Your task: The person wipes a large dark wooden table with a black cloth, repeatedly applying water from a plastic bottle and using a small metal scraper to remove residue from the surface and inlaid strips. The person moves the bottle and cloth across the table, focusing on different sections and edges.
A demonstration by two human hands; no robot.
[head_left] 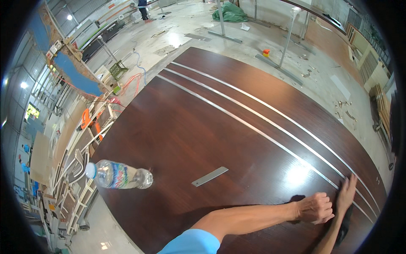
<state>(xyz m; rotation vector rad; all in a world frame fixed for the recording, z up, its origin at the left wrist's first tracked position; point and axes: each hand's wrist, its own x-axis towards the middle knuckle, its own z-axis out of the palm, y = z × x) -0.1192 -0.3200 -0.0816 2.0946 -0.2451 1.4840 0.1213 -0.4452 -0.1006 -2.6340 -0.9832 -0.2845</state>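
Note:
A large dark-brown wooden panel (177,139) lies before me, with three parallel silvery strips (253,131) running across it. My right hand (347,194) rests at the strips near the panel's right side, fingers stretched out and touching the surface. Just left of it, my left hand (315,208) is curled into a fist over the panel; whatever its fingers may hold is hidden. A dark patch beside my right forearm cannot be made out. Closer to the panel's middle lies a flat grey metal piece (210,176). A clear plastic bottle (120,175) with a pale cap stands at the left.
Orange power tools (86,119) and metal frames (80,199) crowd the left side. Beyond the panel stand metal legs (289,36), a small orange-red object (266,53) on the floor and a green sheet bundle (230,12). Another person (143,10) stands far off.

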